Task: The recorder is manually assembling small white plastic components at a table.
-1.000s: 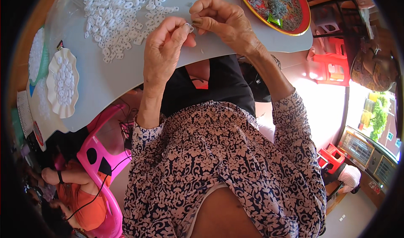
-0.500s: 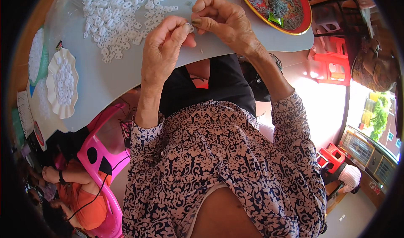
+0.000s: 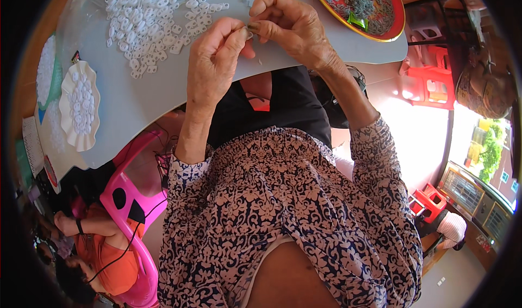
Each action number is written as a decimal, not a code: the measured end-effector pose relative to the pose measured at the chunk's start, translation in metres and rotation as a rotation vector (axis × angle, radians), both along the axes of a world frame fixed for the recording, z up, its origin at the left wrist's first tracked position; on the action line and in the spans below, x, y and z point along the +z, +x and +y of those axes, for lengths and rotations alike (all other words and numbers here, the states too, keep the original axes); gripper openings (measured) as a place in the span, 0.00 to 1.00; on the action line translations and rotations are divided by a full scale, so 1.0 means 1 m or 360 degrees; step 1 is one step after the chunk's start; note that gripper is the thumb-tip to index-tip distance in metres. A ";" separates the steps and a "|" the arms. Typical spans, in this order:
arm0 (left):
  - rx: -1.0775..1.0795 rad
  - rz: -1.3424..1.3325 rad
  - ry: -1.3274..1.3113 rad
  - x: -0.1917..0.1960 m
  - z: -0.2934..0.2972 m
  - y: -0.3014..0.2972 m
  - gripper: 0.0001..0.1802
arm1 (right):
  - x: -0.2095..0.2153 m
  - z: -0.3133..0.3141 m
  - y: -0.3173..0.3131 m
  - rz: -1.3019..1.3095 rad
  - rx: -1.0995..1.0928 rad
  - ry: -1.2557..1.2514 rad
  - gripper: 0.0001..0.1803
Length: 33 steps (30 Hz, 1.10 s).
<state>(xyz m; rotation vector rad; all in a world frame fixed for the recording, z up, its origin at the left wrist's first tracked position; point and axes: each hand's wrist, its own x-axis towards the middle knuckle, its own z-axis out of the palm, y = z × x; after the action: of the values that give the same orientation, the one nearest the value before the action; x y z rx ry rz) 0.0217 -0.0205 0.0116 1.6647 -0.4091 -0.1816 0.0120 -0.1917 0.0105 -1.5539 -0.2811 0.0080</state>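
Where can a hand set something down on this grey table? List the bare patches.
Bare grey table lies between the heap of white rings and the near edge, right of the scalloped white dish. A smaller strip sits between the right hand and the red tray. The far left, under the rings, is crowded.

Both hands (image 3: 255, 41) slightly nearer the table edge (image 3: 304, 63)

You sit in a small home workshop: a grey table (image 3: 163, 106) at the upper left heaped with white rings (image 3: 152, 14), red plastic stools (image 3: 435, 79) at the right, a sunlit street doorway beyond.
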 end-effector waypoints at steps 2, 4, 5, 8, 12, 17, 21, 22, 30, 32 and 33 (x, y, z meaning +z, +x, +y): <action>0.0043 -0.0029 -0.0054 -0.004 -0.001 -0.001 0.10 | 0.000 0.002 -0.001 -0.0031 -0.0043 -0.0011 0.08; 0.0028 -0.0011 -0.0070 -0.007 0.000 0.000 0.10 | -0.001 0.000 0.000 -0.0059 -0.0038 -0.0091 0.07; 0.0012 0.0011 -0.0085 -0.007 0.000 0.000 0.10 | -0.001 0.000 0.000 -0.0084 -0.0033 -0.0170 0.07; -0.0014 0.0034 -0.0105 -0.006 0.002 -0.001 0.10 | 0.002 0.003 -0.002 -0.0079 -0.0078 -0.0181 0.08; -0.0020 -0.0008 -0.0141 -0.006 0.003 -0.001 0.10 | 0.005 0.005 -0.004 -0.0080 -0.0122 -0.0263 0.09; 0.0061 -0.0028 -0.0225 -0.010 -0.001 -0.002 0.09 | -0.001 0.006 0.000 -0.0210 -0.0217 -0.0399 0.10; 0.0130 -0.0021 -0.0196 -0.006 -0.002 -0.005 0.09 | 0.006 0.017 -0.002 -0.0232 -0.0300 -0.0490 0.11; 0.0157 -0.0039 -0.0229 -0.007 -0.003 -0.005 0.09 | 0.005 0.019 -0.002 -0.0232 -0.0331 -0.0491 0.12; 0.0078 -0.0023 -0.0345 -0.014 0.002 -0.001 0.09 | 0.006 0.012 0.000 -0.0021 -0.0143 -0.0330 0.12; 0.0061 0.0024 -0.0367 -0.012 0.001 -0.003 0.09 | 0.006 0.013 -0.002 -0.0078 -0.0202 -0.0303 0.12; 0.0058 0.0020 -0.0368 -0.011 0.001 -0.003 0.09 | 0.005 0.014 -0.002 -0.0082 -0.0204 -0.0305 0.12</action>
<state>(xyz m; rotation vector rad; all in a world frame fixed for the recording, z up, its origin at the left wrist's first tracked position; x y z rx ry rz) 0.0185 -0.0192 0.0002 1.4416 -0.3752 -0.1132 0.0098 -0.1781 0.0160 -1.7620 -0.2256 -0.1086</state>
